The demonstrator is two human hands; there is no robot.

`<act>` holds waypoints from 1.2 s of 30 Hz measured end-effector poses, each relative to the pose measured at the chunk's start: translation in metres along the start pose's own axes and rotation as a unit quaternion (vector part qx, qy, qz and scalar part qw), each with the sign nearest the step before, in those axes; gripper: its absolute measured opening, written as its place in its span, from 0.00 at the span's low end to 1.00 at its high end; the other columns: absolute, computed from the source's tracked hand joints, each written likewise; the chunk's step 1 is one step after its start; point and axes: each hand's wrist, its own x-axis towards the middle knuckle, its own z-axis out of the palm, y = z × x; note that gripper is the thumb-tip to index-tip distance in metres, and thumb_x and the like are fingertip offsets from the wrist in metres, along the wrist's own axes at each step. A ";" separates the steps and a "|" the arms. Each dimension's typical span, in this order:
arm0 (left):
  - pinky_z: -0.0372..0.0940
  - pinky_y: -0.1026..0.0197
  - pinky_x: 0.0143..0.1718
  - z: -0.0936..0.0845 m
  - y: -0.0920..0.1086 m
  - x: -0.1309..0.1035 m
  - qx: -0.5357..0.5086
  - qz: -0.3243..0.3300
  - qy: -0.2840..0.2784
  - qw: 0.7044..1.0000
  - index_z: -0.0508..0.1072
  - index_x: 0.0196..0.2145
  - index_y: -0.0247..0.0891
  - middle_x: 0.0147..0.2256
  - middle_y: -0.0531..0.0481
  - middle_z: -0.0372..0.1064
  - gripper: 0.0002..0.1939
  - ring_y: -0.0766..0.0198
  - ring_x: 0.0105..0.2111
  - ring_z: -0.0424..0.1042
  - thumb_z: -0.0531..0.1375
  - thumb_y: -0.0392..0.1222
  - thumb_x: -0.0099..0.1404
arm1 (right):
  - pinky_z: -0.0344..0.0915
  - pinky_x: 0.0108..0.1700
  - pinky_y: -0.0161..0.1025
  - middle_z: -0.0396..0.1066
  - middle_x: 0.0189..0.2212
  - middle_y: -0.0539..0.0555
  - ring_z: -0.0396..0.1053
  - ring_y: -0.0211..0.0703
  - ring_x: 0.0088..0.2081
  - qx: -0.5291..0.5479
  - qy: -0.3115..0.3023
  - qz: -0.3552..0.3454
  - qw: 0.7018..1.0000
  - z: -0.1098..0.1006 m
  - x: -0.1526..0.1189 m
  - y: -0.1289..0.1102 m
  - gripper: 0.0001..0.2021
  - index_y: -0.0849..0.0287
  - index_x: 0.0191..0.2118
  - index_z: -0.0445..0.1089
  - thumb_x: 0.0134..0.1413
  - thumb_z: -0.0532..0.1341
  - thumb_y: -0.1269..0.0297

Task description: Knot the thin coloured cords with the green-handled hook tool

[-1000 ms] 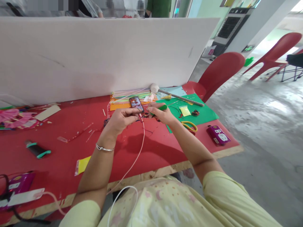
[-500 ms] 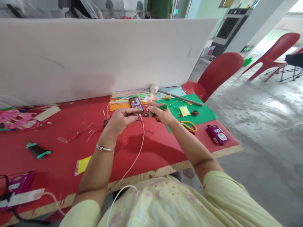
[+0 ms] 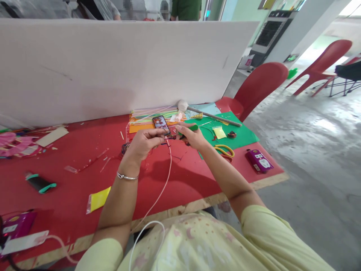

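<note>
Both my hands meet over the red table, just in front of a phone (image 3: 160, 123) with a lit screen. My left hand (image 3: 146, 142) is pinched on something small and dark that I cannot make out. In my right hand (image 3: 191, 136) is a green-handled tool (image 3: 193, 128), its tip close to my left fingertips. A pale cable (image 3: 170, 162) runs from beside the phone down to the table's front edge. To the right of my right hand, yellow-handled scissors (image 3: 225, 150) lie partly on a green sheet (image 3: 242, 135).
A white board (image 3: 126, 67) stands behind the red table (image 3: 70, 150). A stick with a white ball (image 3: 182, 105), colourful straws (image 3: 155, 113), a purple pack (image 3: 259, 161), a yellow packet (image 3: 100, 198) and a black-and-teal object (image 3: 41, 183) lie about. A red chair (image 3: 262, 86) is beyond the right side.
The view has shifted slightly, so the objects at the left sit a little further left. My hands keep nearly the same pose, with the green-handled tool still in my right hand.
</note>
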 end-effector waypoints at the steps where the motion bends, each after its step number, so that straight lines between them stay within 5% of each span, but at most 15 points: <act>1: 0.54 0.64 0.24 -0.001 -0.002 0.000 -0.002 0.002 0.000 1.000 0.88 0.42 0.38 0.27 0.50 0.73 0.18 0.70 0.23 0.60 0.71 0.38 0.52 | 0.48 0.18 0.31 0.72 0.22 0.50 0.56 0.30 0.19 0.003 0.003 0.002 1.000 0.000 0.000 0.001 0.25 0.60 0.25 0.74 0.62 0.62 0.42; 13: 0.53 0.63 0.27 -0.002 -0.006 -0.004 -0.024 0.004 -0.016 1.000 0.88 0.43 0.39 0.28 0.50 0.73 0.17 0.69 0.25 0.61 0.72 0.39 0.53 | 0.55 0.22 0.31 0.73 0.24 0.51 0.63 0.34 0.24 0.003 0.019 0.013 1.000 0.005 -0.008 0.003 0.24 0.59 0.25 0.74 0.61 0.63 0.43; 25: 0.54 0.64 0.26 -0.005 -0.009 0.002 -0.017 -0.009 -0.016 1.000 0.88 0.42 0.39 0.27 0.50 0.73 0.16 0.70 0.25 0.61 0.71 0.39 0.54 | 0.47 0.20 0.31 0.72 0.21 0.49 0.57 0.30 0.19 0.047 0.032 0.028 0.998 0.004 0.002 0.018 0.19 0.59 0.25 0.73 0.60 0.64 0.50; 36: 0.56 0.64 0.26 -0.012 -0.009 0.007 -0.047 -0.028 0.004 0.999 0.88 0.41 0.39 0.29 0.49 0.75 0.17 0.69 0.25 0.63 0.71 0.36 0.51 | 0.46 0.19 0.31 0.70 0.21 0.48 0.56 0.30 0.18 0.068 0.009 0.024 0.997 0.007 0.019 0.028 0.20 0.59 0.25 0.71 0.58 0.64 0.47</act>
